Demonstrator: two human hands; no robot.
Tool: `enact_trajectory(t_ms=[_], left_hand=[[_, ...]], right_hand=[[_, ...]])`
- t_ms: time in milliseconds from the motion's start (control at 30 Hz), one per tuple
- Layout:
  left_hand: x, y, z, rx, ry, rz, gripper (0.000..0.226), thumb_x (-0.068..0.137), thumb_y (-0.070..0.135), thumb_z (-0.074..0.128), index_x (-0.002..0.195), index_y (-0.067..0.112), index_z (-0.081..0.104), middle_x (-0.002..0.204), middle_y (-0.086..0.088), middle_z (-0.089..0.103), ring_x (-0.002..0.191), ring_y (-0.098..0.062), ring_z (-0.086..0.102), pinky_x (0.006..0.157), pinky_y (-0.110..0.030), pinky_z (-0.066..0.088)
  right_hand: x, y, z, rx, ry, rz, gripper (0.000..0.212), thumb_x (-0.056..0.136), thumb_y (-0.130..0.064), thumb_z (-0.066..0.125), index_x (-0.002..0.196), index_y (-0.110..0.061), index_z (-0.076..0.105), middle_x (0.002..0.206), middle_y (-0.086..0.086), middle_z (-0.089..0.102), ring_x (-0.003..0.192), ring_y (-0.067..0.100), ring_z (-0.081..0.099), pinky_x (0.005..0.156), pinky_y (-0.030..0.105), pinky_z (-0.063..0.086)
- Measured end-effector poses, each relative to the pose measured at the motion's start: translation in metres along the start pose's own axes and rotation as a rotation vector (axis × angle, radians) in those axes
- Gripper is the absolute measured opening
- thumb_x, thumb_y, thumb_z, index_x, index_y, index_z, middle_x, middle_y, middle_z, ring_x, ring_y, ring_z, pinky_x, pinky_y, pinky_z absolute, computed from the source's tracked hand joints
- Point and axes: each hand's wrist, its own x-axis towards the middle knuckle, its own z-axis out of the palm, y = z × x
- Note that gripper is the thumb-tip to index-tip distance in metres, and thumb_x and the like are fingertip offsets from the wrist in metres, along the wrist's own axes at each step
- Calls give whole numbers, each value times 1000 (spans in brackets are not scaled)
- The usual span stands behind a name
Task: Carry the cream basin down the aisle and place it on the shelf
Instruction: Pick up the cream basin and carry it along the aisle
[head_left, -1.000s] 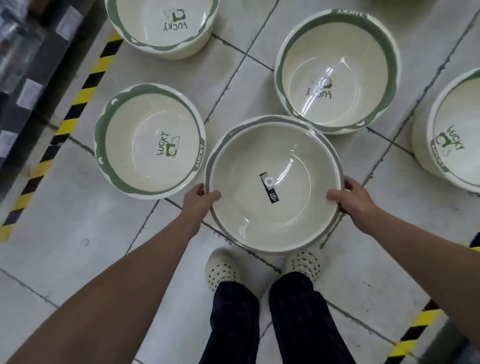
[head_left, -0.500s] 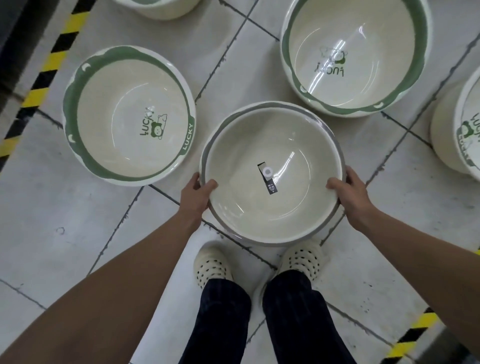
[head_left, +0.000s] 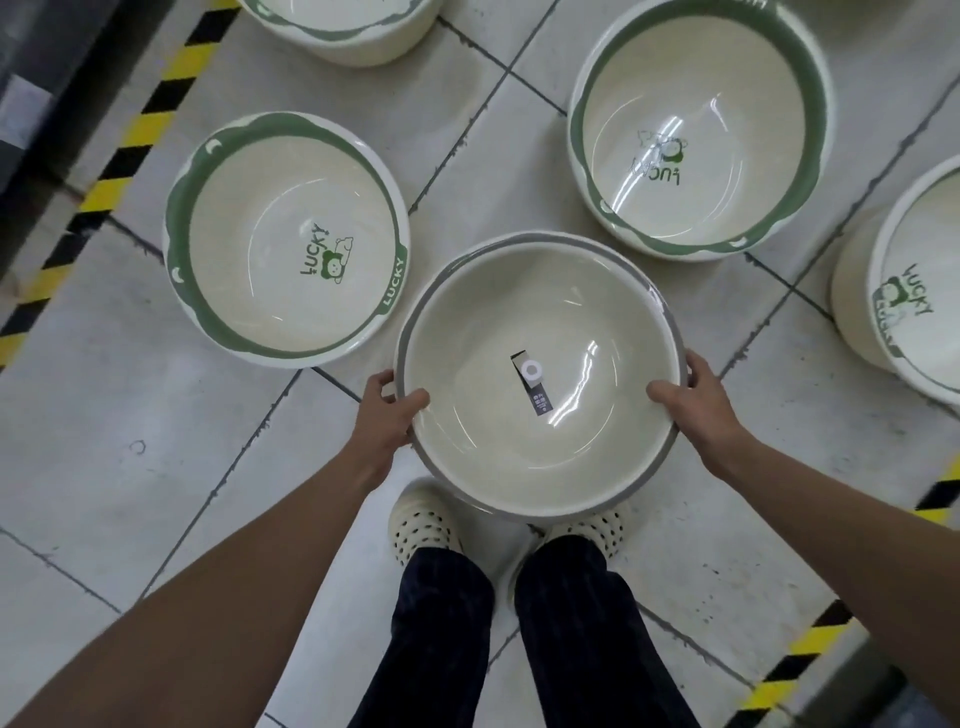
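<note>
The cream basin (head_left: 483, 332) has a grey rim and a black label stuck inside its bottom. It is held level above the tiled floor, over my two feet. My left hand (head_left: 387, 413) grips its left rim, thumb inside and fingers curled under the edge. On the opposite side my right hand (head_left: 693, 397) grips the rim the same way. No shelf surface for the basin shows in this view.
Several cream basins with green rims and "LUCKY" print stand on the floor: one at left (head_left: 234, 218), one at upper right (head_left: 701, 67), one at the right edge (head_left: 893, 291), one at the top (head_left: 343, 36). Yellow-black hazard tape (head_left: 130, 150) runs along a dark shelf base at left; more tape (head_left: 810, 654) lies at lower right.
The basin has risen a little from the floor in both hands and now covers the toes of my shoes. The view has shifted over the floor basins.
</note>
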Motion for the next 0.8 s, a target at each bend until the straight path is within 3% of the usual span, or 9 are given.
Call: enact_trajectory(t_ms=[133, 267, 400, 667, 800], left_hand=[[-47, 14, -16, -97, 23, -44, 60, 87, 12, 72, 140, 14, 43, 111, -10, 65, 88, -24, 68, 68, -36, 56], [-101, 41, -40, -167, 52, -63, 50, 92, 6, 67, 136, 15, 43, 103, -5, 66, 85, -21, 67, 68, -36, 55], [-144, 78, -78, -186, 87, -32, 54, 93, 4, 67, 141, 11, 43, 103, -4, 65, 85, -22, 66, 64, -35, 54], [-174, 140, -182, -258, 179, 52, 54, 92, 4, 68, 142, 13, 48, 103, -4, 67, 84, -23, 67, 65, -34, 55], [-152, 150, -226, -314, 197, 35, 52, 93, 3, 67, 142, 11, 51, 100, -4, 67, 81, -23, 66, 69, -36, 56]], right_hand=[[-37, -37, -6, -63, -17, -10, 37, 89, -2, 61, 119, -22, 54, 100, -1, 65, 85, 16, 65, 69, 31, 53], [-81, -87, -10, -80, -28, -37, 33, 89, -1, 63, 115, -19, 57, 98, 3, 67, 81, 17, 65, 68, 31, 52], [-127, -137, -4, -138, -74, -56, 34, 89, -3, 65, 118, -18, 56, 96, 1, 66, 83, 15, 65, 66, 29, 50], [-179, -224, 66, -177, -148, -84, 39, 86, -6, 68, 124, -15, 59, 111, 7, 71, 93, 20, 69, 88, 40, 57], [-183, -258, 118, -194, -131, -95, 34, 87, -2, 67, 119, -13, 60, 93, 0, 67, 78, 12, 65, 63, 20, 53]])
